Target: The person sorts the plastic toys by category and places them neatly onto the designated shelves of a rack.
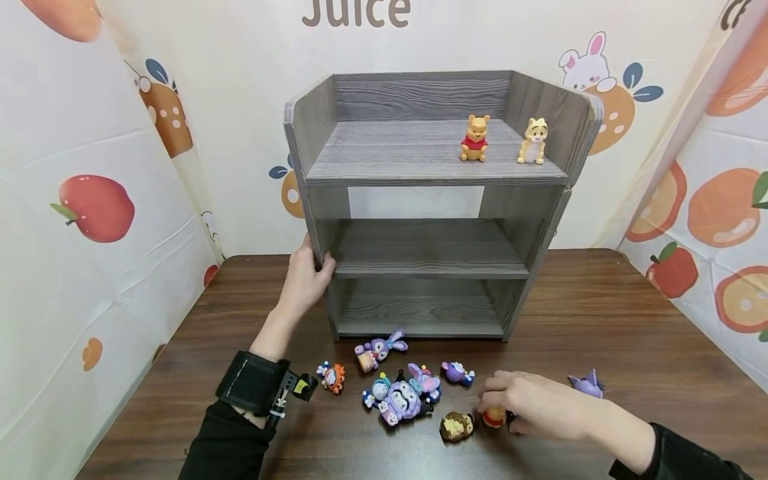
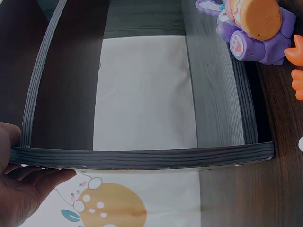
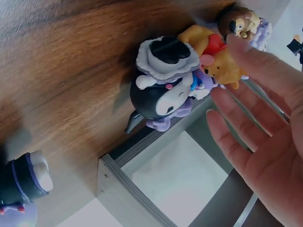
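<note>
My left hand (image 1: 306, 277) grips the left side panel of the grey wood-grain toy shelf (image 1: 432, 275), thumb at the front edge and fingers behind it. In the left wrist view, that hand (image 2: 23, 184) wraps the panel's edge. My right hand (image 1: 534, 403) hovers low over the table, its fingers loosely extended around a yellow bear figurine in a red shirt (image 3: 215, 52). Beside the bear lies a black-and-white figurine with a purple bow (image 3: 165, 85), mostly hidden under the hand in the head view. A brown figurine (image 1: 457, 427) lies just left of the fingertips.
A yellow bear (image 1: 474, 138) and a cream-and-yellow figurine (image 1: 532, 141) stand on the top shelf. Several purple figurines (image 1: 403, 399) cluster before the shelf, with an orange one (image 1: 331, 377) to their left. A purple-eared figurine (image 1: 588, 384) lies behind my right wrist.
</note>
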The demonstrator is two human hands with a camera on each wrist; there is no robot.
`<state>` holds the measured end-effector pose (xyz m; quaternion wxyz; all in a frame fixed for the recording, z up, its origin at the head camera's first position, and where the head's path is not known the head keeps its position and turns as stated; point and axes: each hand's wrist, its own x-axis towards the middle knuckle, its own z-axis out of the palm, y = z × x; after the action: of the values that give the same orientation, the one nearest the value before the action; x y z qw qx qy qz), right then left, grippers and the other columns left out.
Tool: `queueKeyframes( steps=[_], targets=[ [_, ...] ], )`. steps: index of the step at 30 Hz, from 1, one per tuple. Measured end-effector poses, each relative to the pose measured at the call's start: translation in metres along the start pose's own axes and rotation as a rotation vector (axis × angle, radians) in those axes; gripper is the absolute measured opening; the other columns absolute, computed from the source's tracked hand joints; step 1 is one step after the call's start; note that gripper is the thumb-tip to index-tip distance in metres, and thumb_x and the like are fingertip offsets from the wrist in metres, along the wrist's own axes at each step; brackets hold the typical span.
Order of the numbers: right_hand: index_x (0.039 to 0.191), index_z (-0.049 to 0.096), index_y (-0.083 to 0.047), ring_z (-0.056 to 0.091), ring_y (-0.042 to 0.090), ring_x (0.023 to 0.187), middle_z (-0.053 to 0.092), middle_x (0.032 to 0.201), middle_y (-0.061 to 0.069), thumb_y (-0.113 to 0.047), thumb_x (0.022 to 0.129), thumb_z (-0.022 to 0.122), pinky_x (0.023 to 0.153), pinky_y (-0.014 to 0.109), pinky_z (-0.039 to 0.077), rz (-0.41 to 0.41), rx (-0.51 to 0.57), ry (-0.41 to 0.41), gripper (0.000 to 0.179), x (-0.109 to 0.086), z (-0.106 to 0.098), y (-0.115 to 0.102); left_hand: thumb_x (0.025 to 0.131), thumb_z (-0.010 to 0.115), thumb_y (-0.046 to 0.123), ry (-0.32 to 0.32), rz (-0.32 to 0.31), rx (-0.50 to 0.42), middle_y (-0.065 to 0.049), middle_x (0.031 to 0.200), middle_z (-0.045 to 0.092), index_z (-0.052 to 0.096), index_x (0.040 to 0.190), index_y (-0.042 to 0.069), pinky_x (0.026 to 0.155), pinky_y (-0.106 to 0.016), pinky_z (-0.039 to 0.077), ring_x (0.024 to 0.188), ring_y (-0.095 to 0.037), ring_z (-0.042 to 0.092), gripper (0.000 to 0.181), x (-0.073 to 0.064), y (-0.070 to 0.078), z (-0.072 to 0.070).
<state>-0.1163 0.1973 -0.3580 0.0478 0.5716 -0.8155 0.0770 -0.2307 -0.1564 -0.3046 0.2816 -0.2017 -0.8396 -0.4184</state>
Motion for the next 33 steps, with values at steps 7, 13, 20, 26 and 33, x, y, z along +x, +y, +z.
queueKeyframes(
  steps=[7,13,20,26,33],
  targets=[
    [0.083,0.060,-0.020,0.046,-0.004,0.076,0.050,0.083,-0.015,0.003,0.067,0.066,0.064,0.006,0.035,0.001,0.079,0.023,0.029,0.002,0.004,0.002,0.079,0.045,-0.004,-0.003,-0.006,0.000,-0.010,0.064,0.045,0.045,0.095,-0.008,0.042,-0.027,0.036,0.049,-0.017,0.043,0.017,0.000,0.001,0.000],
    [0.073,0.055,-0.020,0.043,-0.008,0.064,0.046,0.072,-0.017,-0.002,0.071,0.068,0.053,0.005,0.032,0.173,0.153,0.081,0.022,0.004,0.011,0.000,0.079,0.046,-0.004,-0.001,-0.013,0.000,-0.013,0.068,0.048,0.045,0.097,-0.008,0.044,-0.029,0.037,0.051,-0.020,0.046,0.019,0.000,0.001,0.000],
    [0.072,0.056,-0.015,0.048,-0.005,0.060,0.051,0.067,-0.016,-0.011,0.070,0.072,0.050,0.015,0.039,0.357,0.090,0.155,0.016,0.005,0.017,-0.006,0.079,0.046,-0.004,-0.002,-0.011,-0.007,-0.013,0.068,0.048,0.045,0.099,-0.008,0.043,-0.029,0.038,0.051,-0.020,0.047,0.020,0.000,0.000,0.000],
    [0.073,0.053,-0.015,0.043,-0.003,0.058,0.047,0.069,-0.015,-0.020,0.067,0.075,0.048,0.018,0.038,0.428,0.040,0.154,0.024,0.003,0.017,-0.011,0.080,0.045,-0.004,-0.011,-0.016,-0.022,-0.014,0.070,0.050,0.044,0.103,-0.010,0.043,-0.028,0.038,0.051,-0.019,0.047,0.024,0.000,0.001,0.000],
    [0.083,0.054,-0.012,0.048,0.003,0.064,0.049,0.080,-0.006,-0.024,0.058,0.079,0.050,0.024,0.042,0.450,-0.039,0.131,0.038,0.001,0.017,-0.016,0.079,0.045,-0.005,0.004,-0.006,-0.012,-0.016,0.073,0.051,0.045,0.099,-0.009,0.046,-0.030,0.039,0.056,-0.022,0.049,0.021,0.000,0.001,0.001]
  ],
)
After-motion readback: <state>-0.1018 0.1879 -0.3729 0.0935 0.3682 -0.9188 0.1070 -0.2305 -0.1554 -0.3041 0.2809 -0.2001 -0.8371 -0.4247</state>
